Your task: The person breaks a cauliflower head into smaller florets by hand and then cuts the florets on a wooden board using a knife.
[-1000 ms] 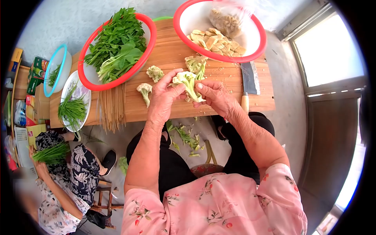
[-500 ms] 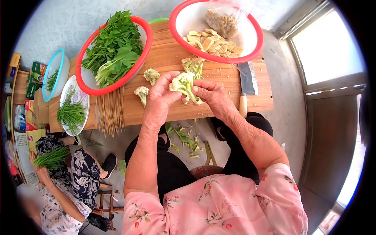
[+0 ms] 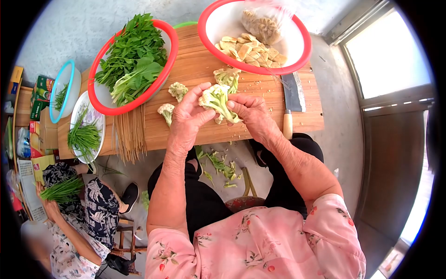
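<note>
Both of my hands grip one pale cauliflower floret [image 3: 216, 100] above the front part of the wooden table [image 3: 186, 60]. My left hand [image 3: 189, 114] pinches its head side between thumb and fingers. My right hand [image 3: 253, 114] has its thumb and fingers closed on the green stem end. Behind the held piece lies a larger cauliflower chunk [image 3: 227, 78] on the wood. Two smaller florets, one upper [image 3: 178, 91] and one lower [image 3: 166, 113], rest left of my left hand. To the right of my right hand lies a cleaver [image 3: 292, 100] with a wooden handle.
A red-rimmed basin of leafy greens [image 3: 134, 60] stands at left. Another red-rimmed basin [image 3: 302, 46] holds sliced pieces and a plastic bag. Thin wooden skewers [image 3: 129, 132] overhang the front edge. A co-worker's hand [image 3: 46, 197] holds green stalks [image 3: 65, 190]. Trimmings [image 3: 223, 167] lie on the floor.
Both hands stay on the cauliflower floret, which has turned slightly between my fingers. The view has shifted a little. The co-worker's green stalks have moved slightly.
</note>
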Motion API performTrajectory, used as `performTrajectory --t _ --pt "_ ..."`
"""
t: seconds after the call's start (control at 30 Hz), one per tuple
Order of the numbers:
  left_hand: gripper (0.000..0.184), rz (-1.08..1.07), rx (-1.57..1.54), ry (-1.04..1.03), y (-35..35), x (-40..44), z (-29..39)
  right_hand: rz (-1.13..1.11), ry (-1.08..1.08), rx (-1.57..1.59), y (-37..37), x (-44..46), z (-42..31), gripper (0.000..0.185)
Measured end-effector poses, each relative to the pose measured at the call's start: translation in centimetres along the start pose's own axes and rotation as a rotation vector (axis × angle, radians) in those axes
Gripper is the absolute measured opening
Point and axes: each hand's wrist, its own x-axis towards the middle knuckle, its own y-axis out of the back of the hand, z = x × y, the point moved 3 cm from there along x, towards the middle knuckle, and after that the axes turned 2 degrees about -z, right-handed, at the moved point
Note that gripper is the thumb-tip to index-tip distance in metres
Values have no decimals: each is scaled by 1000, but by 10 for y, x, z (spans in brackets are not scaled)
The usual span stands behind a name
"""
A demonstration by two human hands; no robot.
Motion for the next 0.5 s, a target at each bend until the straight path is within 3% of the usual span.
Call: performTrajectory --t 0.5 --pt "48 94 174 -60 4 -2 3 -35 -101 24 1 -2 -8 34"
